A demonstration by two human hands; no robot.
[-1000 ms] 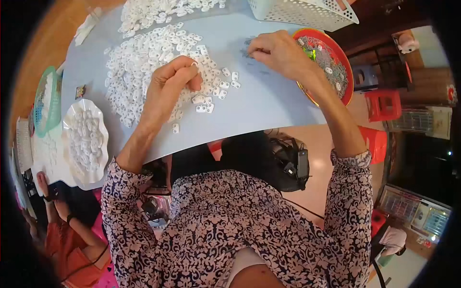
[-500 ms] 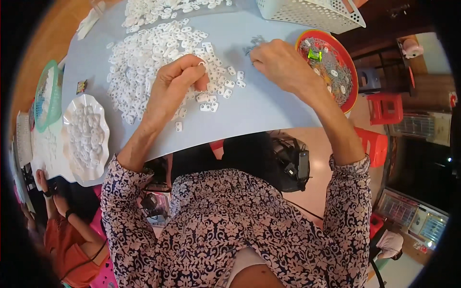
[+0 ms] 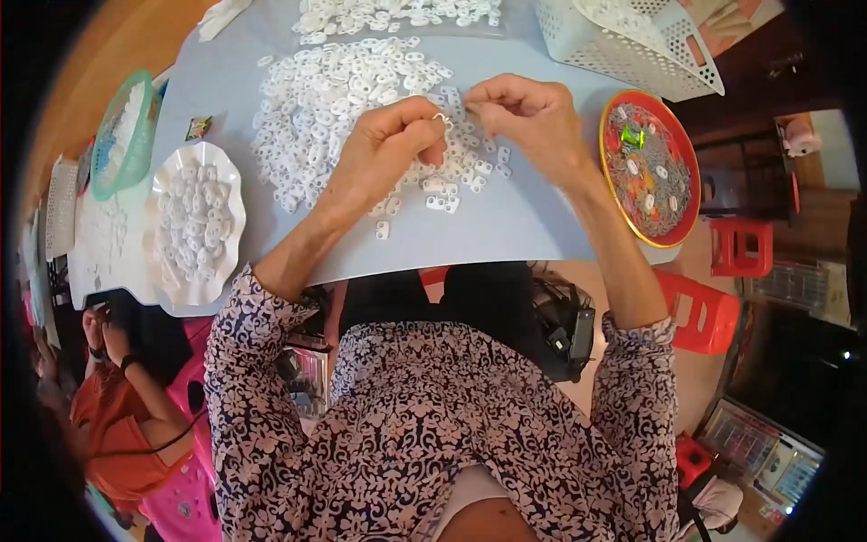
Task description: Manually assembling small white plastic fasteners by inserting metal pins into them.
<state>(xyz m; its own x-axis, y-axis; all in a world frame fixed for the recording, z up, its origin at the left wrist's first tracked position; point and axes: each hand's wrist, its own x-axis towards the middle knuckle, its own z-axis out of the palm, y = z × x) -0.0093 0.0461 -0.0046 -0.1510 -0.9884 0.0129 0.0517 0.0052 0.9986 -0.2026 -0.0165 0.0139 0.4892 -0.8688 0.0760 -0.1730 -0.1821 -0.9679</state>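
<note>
Above a spread of small white plastic pieces with two holes, my left hand is closed. Between its thumb and forefinger a small white plastic piece sticks out. My right hand pinches thumb and forefinger together just to the right of that piece, apart from it. Whatever lies in that pinch is too small to make out. Right of my right forearm, a red round tray with a yellow rim holds thin grey metal bits, a green wrapper and several white pieces.
A wavy-edged white dish of white pieces stands at the left, near a green basket and a small wrapper. A perforated white basket is at the back right. Another person's arm shows at lower left; red stools stand right.
My right hand has come from beside the tray and a few grey metal bits toward my left hand. The view has shifted, so the table sits further right and lower.
</note>
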